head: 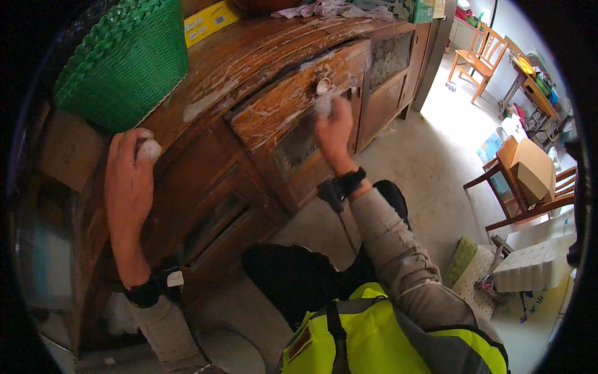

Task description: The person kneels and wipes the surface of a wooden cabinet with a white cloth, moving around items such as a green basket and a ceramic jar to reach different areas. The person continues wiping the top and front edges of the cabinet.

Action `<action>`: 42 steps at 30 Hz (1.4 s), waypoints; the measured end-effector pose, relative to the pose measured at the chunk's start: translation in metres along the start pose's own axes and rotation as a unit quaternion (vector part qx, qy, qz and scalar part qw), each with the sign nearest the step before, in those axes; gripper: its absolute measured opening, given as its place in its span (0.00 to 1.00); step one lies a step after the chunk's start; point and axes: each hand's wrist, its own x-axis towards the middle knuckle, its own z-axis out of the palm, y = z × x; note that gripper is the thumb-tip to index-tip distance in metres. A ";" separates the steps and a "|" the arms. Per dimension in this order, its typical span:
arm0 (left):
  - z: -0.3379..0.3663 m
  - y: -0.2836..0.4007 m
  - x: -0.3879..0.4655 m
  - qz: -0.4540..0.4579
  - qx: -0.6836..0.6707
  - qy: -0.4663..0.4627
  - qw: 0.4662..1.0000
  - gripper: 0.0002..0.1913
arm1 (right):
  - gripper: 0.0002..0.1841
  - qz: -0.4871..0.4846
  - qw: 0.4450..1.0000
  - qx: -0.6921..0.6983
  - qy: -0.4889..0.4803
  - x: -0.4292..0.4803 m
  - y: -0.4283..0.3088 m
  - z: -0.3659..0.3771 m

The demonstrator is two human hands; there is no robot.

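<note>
My left hand (128, 173) is closed round a small round whitish knob (150, 149) at the cabinet's front edge, below a green woven basket (126, 70); whether the knob is fixed there I cannot tell. My right hand (335, 131) pinches a blurred whitish wad (323, 105), perhaps cloth or tissue, against or just in front of the wooden drawer front (280, 107). Directly above the wad is the drawer's round knob (323, 86). The old wooden cabinet (210, 159) has worn, pale-streaked varnish. Both wrists wear black straps.
On the cabinet top lie a yellow box (210, 22) and a crumpled cloth (331, 9). A wooden chair (511, 187) holding a cardboard box (533, 170) stands at the right. Another wooden chair (479, 58) stands farther back. My knees are close to the cabinet.
</note>
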 end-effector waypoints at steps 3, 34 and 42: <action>0.001 0.001 0.004 -0.005 0.006 0.002 1.000 0.14 | 0.26 -0.191 0.979 0.000 0.072 -0.059 -0.038 0.017; 0.001 0.005 -0.001 0.006 0.019 0.031 0.999 0.13 | 0.19 0.034 0.992 0.124 0.000 0.003 0.015 -0.001; 0.003 0.005 0.006 -0.018 0.029 0.026 0.999 0.13 | 0.28 -0.112 0.972 0.142 -0.148 -0.100 -0.051 0.018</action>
